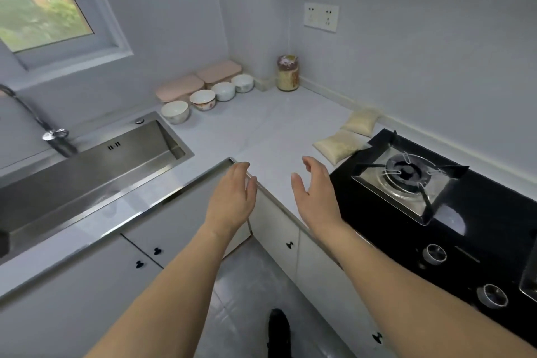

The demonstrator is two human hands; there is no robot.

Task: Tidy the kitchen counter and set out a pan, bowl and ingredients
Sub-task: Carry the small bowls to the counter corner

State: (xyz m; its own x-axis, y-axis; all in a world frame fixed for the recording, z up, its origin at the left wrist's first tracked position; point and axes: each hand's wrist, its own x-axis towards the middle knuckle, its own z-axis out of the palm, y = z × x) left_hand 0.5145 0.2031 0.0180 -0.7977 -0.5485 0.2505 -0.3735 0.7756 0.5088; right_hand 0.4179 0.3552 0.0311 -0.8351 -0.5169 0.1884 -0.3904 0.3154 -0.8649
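Bare counter (270,128) — no legible writing

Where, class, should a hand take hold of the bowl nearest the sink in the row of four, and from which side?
Grip the bowl nearest the sink by its rim, probably from above on the counter-facing side. It stands upright, mouth open, so a thumb can hook inside. Pink boxes stand behind it and another bowl close beside it; both hands hold nothing.

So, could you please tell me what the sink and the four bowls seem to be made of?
The sink looks like brushed stainless steel: grey, with soft streaky reflections. The bowls look like glazed ceramic, probably porcelain: glossy white, one with a coloured pattern.
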